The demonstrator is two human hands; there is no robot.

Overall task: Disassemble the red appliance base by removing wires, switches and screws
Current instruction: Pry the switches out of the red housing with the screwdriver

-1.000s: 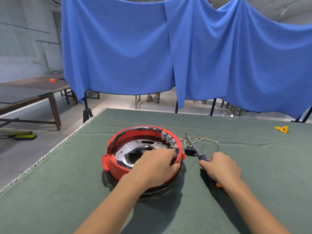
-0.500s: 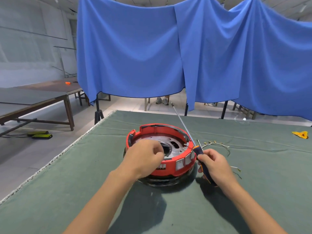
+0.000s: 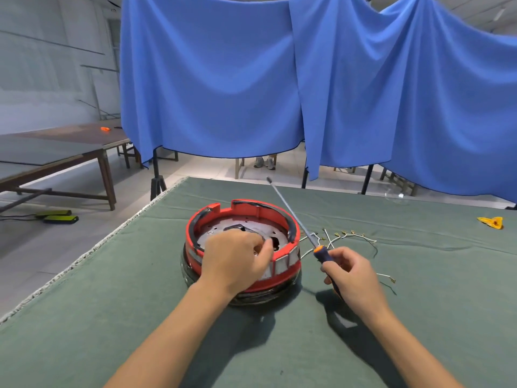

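Round red appliance base (image 3: pixel 242 247) open side up on green table, loose wires (image 3: pixel 353 236) just right of it

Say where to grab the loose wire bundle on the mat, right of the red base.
Pinch the wires from above, mid-strand, right of the screwdriver shaft. They lie flat and thin on the mat; the ends carry small terminals, poorer holds.

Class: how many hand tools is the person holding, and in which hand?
1. A screwdriver is gripped by the right hand, shaft pointing up and away beside the red base. The left hand rests on the base; nothing visible in it.
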